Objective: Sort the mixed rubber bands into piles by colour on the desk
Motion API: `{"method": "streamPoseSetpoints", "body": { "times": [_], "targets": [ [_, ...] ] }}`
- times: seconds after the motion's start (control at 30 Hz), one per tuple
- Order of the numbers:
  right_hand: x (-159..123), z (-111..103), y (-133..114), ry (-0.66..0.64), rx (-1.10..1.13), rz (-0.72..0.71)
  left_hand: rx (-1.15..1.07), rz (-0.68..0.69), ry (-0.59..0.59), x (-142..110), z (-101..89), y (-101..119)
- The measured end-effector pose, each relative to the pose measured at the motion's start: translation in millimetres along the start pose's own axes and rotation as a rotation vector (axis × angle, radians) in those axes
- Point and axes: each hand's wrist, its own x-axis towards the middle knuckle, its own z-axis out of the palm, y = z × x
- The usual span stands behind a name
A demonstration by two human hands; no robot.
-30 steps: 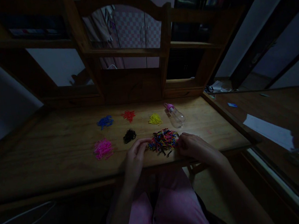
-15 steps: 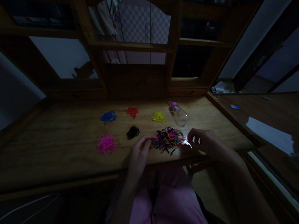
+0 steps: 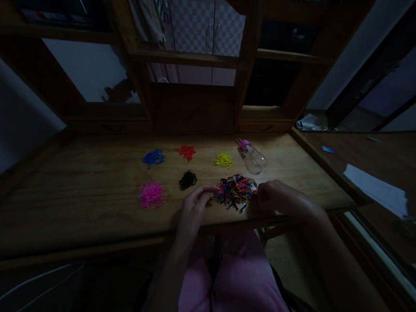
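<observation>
A mixed pile of small loop-shaped pins, in several colours, lies on the wooden desk. My left hand reaches to the pile's left edge, fingers stretched out and fingertips touching it. At the right edge is my right hand, its fingers curled in; what they may hold is hidden. Sorted by colour, smaller heaps lie farther left and behind: pink pins, black pins, blue pins, red pins and yellow pins.
Behind the mixed pile lies a clear bulb-shaped bottle with a pink cap. A wooden shelf unit rises at the desk's back. On the lower brown surface at right are white paper and a small blue card.
My right hand has moved slightly left against the pile, and its fingers have curled in, covering the bright patch there. My left hand stays at the left edge. The view has shifted slightly.
</observation>
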Motion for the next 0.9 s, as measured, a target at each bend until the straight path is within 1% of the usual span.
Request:
{"method": "streamPoseSetpoints", "body": {
  "times": [0.13,0.3,0.37,0.43,0.5,0.57,0.6,0.67,0.7,0.73,0.8,0.9],
  "targets": [
    [-5,-2,1,-0.003,0.011,-0.037,0.002,0.010,0.006,2,-2.4,-2],
    [-12,-12,13,0.005,0.086,-0.074,-0.001,-0.005,-0.046,5,-3.0,-4],
    [-9,-19,14,0.038,0.112,-0.077,-0.004,-0.006,-0.049,5,-3.0,-4],
    [0,-29,9,0.062,0.183,-0.087,0.002,-0.002,-0.053,5,-2.9,-4],
    [17,-42,-4,0.060,0.283,-0.130,0.018,0.015,-0.052,5,-2.7,-2],
    [43,-53,-23,0.063,0.368,-0.224,0.030,0.041,-0.042,5,-2.5,0],
    [58,-58,-34,0.093,0.376,-0.267,0.038,0.055,-0.038,5,-2.3,1],
    [93,-61,-56,0.195,0.371,-0.295,0.053,0.082,-0.035,5,-2.0,3],
    [110,-60,-66,0.208,0.389,-0.286,0.060,0.091,-0.033,5,-1.9,3],
    [128,-58,-76,0.192,0.403,-0.285,0.068,0.098,-0.031,5,-1.8,3],
    [158,-50,-94,0.211,0.416,-0.298,0.069,0.102,-0.027,5,-1.7,3],
    [188,-39,-113,0.251,0.384,-0.302,0.064,0.085,-0.022,5,-1.5,3]
  ]
}}
